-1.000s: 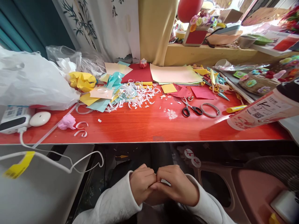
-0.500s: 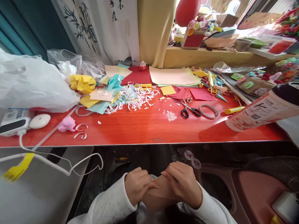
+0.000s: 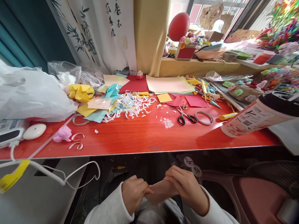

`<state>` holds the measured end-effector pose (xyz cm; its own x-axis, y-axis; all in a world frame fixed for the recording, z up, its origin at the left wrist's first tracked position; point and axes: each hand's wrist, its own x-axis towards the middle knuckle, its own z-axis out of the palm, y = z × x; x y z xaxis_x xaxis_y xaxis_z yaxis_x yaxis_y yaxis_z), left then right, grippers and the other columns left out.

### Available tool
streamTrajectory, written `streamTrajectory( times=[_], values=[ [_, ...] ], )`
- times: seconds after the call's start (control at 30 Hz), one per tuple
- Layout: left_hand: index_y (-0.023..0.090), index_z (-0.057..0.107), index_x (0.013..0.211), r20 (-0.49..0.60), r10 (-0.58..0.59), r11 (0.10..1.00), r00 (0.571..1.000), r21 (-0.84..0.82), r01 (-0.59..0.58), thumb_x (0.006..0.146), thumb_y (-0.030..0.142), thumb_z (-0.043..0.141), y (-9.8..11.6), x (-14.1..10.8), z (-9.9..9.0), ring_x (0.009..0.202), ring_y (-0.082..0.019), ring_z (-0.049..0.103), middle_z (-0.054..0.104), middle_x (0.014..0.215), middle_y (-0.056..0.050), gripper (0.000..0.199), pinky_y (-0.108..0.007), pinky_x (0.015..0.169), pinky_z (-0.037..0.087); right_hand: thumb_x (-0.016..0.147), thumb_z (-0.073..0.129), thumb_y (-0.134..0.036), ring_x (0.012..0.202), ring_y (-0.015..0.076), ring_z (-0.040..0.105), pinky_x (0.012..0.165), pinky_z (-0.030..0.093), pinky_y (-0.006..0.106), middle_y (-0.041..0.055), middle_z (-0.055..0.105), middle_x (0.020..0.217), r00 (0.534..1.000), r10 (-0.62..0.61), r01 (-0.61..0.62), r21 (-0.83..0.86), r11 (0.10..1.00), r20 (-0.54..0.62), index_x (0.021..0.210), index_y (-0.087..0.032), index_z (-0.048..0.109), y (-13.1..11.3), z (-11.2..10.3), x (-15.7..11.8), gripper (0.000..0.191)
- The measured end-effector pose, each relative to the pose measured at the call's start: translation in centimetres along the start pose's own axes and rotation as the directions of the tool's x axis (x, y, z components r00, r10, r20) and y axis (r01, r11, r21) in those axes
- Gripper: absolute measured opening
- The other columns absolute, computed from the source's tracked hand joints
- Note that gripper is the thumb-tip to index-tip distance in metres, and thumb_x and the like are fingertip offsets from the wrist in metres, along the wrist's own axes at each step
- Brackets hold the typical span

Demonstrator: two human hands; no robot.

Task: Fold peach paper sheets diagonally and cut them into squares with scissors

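Left hand (image 3: 134, 193), right hand (image 3: 187, 190) pinch pinkish paper (image 3: 161, 191), near side of red table (image 3: 126, 137); uneven pull may tear it.

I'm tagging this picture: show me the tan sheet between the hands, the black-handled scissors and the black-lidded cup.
Tan sheet (image 3: 162, 191): head view, middle of its visible surface.
Scissors (image 3: 183, 114): head view, near the pivot.
Cup (image 3: 252, 118): head view, on its label.

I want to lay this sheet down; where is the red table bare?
The sheet could go along the front of the table, the widest bare patch, between curled white strips and the cup, nearer than the scissors. Crowded: the back, with coloured papers and white shreds, and the left end, with the plastic bag.
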<state>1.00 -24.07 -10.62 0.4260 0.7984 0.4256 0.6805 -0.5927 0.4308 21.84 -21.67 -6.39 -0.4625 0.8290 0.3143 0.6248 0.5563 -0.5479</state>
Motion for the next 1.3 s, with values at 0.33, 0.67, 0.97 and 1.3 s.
streamTrajectory(
  times=[0.33, 0.67, 0.97, 1.3],
  values=[
    [0.016, 0.054, 0.059, -0.128, 0.022, 0.996, 0.992, -0.086, -0.033, 0.090, 0.024, 0.039, 2.3, 3.4, -0.8, 0.054, -0.012, 0.046, 0.052, 0.056, -0.001, 0.035, -0.025, 0.051, 0.037, 0.093, 0.037, -0.032, 0.054, 0.0076, 0.053, 0.054, 0.036, 0.019, -0.0021, 0.060, 0.062, 0.999, -0.002, -0.007, 0.173, 0.985, 0.048, 0.070, -0.018, 0.058, -1.2, 1.4, 0.7, 0.034],
    [0.016, 0.053, 0.073, -0.068, -0.002, 0.997, 0.998, -0.074, -0.003, 0.086, 0.016, 0.043, 1.9, 2.7, -1.0, 0.066, -0.016, 0.050, 0.057, 0.069, -0.002, 0.017, -0.029, 0.059, 0.038, 0.092, 0.036, -0.023, 0.060, 0.0112, 0.054, 0.056, 0.036, 0.022, 0.0007, 0.060, 0.070, 0.986, -0.042, 0.038, 0.026, 0.999, 0.162, 0.080, -0.018, 0.056, -1.7, 1.2, 0.7, 0.024],
    [0.016, 0.048, 0.064, -0.021, 0.026, 0.988, 0.999, -0.151, -0.028, 0.083, 0.015, 0.045, 2.5, 2.6, -1.7, 0.061, -0.013, 0.047, 0.054, 0.062, -0.001, 0.019, -0.028, 0.055, 0.032, 0.092, 0.028, -0.015, 0.055, 0.0113, 0.051, 0.073, 0.041, 0.030, -0.0005, 0.058, 0.061, 0.967, -0.254, 0.255, -0.099, 0.962, 0.019, 0.073, -0.018, 0.052, -1.9, 0.6, 0.6, 0.030],
    [0.017, 0.050, 0.064, -0.066, 0.119, 0.972, 0.991, -0.197, -0.130, 0.080, 0.014, 0.050, 1.9, 2.5, -3.2, 0.061, -0.013, 0.045, 0.056, 0.058, 0.001, 0.016, -0.028, 0.057, 0.033, 0.085, 0.038, -0.008, 0.057, 0.0110, 0.056, 0.085, 0.040, 0.036, -0.0012, 0.062, 0.065, 0.960, -0.172, 0.114, -0.252, 0.961, -0.222, 0.081, -0.018, 0.055, 1.0, -3.6, 0.3, 0.020]
  ],
)
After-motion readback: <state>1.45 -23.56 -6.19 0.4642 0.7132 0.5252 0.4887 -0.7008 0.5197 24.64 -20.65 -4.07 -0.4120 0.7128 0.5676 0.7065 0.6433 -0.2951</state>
